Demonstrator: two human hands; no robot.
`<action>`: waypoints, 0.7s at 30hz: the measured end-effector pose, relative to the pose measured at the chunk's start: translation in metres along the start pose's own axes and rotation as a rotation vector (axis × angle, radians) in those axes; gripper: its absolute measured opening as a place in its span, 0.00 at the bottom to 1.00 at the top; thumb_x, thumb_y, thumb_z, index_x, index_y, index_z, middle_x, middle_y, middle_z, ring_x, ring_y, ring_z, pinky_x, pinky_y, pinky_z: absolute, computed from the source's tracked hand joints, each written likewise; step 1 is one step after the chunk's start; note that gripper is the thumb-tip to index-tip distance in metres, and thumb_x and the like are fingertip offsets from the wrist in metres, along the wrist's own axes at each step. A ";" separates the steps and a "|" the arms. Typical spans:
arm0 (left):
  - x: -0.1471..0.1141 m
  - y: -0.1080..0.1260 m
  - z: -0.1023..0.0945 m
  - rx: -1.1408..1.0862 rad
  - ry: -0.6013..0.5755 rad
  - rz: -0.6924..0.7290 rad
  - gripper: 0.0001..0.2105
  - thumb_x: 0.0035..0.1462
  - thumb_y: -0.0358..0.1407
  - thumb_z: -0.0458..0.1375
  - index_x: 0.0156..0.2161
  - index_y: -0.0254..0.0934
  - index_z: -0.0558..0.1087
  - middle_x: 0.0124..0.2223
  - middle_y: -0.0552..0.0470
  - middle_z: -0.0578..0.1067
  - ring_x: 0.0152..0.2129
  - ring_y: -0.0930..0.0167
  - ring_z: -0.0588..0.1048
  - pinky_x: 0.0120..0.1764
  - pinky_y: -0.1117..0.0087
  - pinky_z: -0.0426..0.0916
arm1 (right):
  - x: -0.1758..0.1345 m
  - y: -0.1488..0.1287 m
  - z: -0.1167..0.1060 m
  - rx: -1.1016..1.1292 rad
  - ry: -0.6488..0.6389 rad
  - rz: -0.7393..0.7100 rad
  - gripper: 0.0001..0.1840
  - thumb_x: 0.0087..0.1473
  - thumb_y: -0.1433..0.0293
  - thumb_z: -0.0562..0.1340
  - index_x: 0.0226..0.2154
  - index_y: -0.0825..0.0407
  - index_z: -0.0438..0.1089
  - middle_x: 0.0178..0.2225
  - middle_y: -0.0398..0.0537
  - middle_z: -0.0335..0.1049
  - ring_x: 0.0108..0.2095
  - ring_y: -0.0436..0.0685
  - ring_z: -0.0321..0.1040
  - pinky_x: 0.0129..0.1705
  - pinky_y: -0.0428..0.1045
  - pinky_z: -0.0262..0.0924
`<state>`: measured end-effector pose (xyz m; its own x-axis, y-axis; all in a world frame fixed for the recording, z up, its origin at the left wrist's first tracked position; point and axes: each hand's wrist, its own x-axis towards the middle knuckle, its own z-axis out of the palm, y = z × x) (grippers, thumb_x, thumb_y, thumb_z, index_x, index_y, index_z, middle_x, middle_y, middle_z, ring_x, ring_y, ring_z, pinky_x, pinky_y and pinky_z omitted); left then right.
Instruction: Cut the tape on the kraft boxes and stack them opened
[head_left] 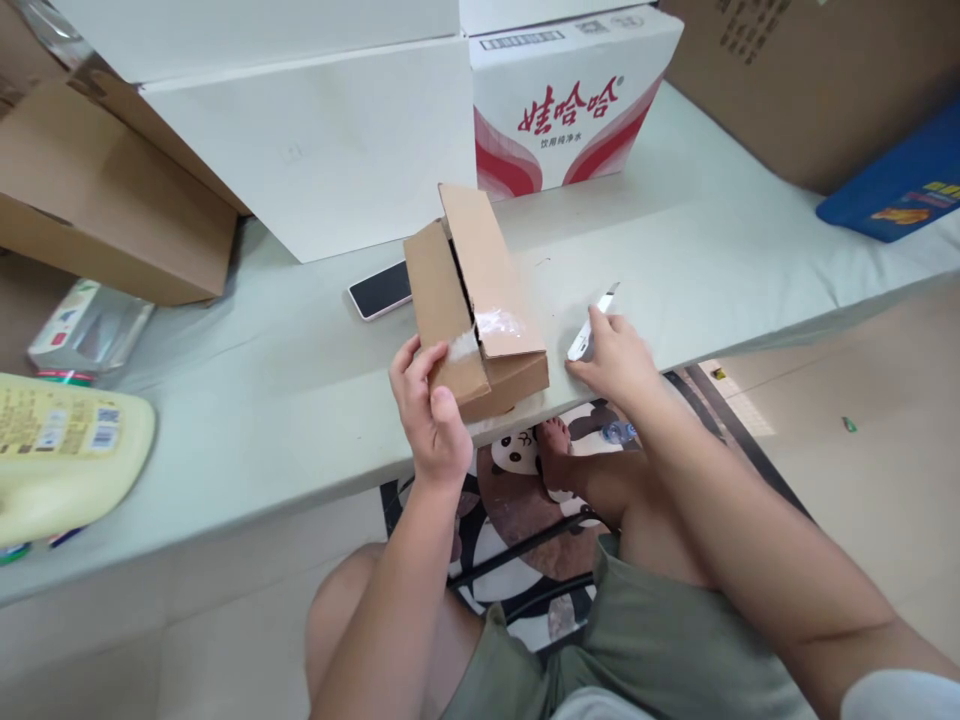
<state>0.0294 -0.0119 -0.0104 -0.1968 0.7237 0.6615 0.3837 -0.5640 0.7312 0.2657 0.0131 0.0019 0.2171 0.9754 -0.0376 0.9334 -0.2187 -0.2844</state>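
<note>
A small brown cardboard box [499,290] sits near the front edge of the cloth-covered table. Its top flaps stand partly raised along a dark slit, with clear tape at the near end. My left hand [433,425] grips the box's near left corner, fingers on the side and thumb at the front. To the right of the box, my right hand [621,362] is closed around a white box cutter [586,332], its blade tip pointing away from me. The cutter is low over the tabletop; I cannot tell whether it touches.
Behind the box lies a phone [381,290], partly covered by it. White cartons [322,150] and a red-and-white carton [570,120] line the back. A yellow jug [67,460] and clear bottle [97,325] are at left, a blue package [892,190] at right.
</note>
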 end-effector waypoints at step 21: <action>0.038 -0.019 -0.040 -0.332 0.363 -0.727 0.17 0.50 0.51 0.60 0.35 0.39 0.68 0.30 0.55 0.66 0.25 0.73 0.66 0.26 0.73 0.55 | -0.010 -0.016 0.002 0.821 -0.158 -0.258 0.24 0.47 0.70 0.56 0.48 0.47 0.70 0.60 0.52 0.73 0.65 0.67 0.66 0.69 0.70 0.56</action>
<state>-0.0220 0.0107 0.0075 -0.5870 0.8094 -0.0167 -0.2198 -0.1394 0.9655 0.2482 0.0070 0.0053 -0.0716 0.9974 0.0083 0.4343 0.0386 -0.8999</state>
